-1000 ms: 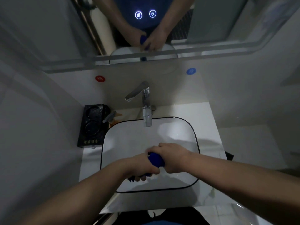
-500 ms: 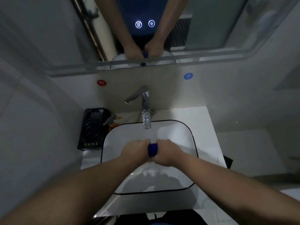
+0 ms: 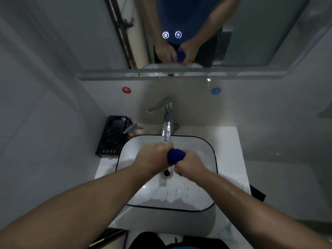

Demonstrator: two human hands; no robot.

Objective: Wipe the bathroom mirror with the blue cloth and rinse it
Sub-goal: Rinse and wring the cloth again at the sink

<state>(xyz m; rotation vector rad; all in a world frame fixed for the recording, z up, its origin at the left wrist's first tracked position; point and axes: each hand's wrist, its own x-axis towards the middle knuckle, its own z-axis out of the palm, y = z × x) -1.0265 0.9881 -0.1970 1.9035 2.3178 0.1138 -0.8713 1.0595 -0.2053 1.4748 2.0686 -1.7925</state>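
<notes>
Head view, only one I've got. Wadded dark-blue cloth point(image 3: 176, 155) sits squeezed between my two fists over the white rounded-square basin with the thin black rim point(image 3: 214, 153). My left hand point(image 3: 152, 157) is closed around the cloth's left end; my right hand point(image 3: 191, 163) is closed around the right end. Only the middle bulge shows between the knuckles.

Key relation: the cloth's long axis runs left to right, fist to fist, across the basin. The chrome single-lever tap point(image 3: 168, 119) is just ahead of my hands, its spout end directly beyond my left knuckles. So the left hand is nearer the spout and the cloth bulge lies slightly to the right of it and closer to me. The round drain point(image 3: 167, 172) is below and just on my side of the fists. I can't tell for certain whether water is running; droplets show on the basin floor near me and my right forearm looks wet.

The wall mirror point(image 3: 251, 33) is above and well beyond, reflecting both fists and the blue wad.

Versus a second ago: my hands have moved forward from the near half of the basin to right under the spout. The cloth bulge is more exposed than half a second ago, when just a thin sliver showed.

My read: wringing or rinsing stage; next twist needs counter-rotation along that left-right axis.
</notes>
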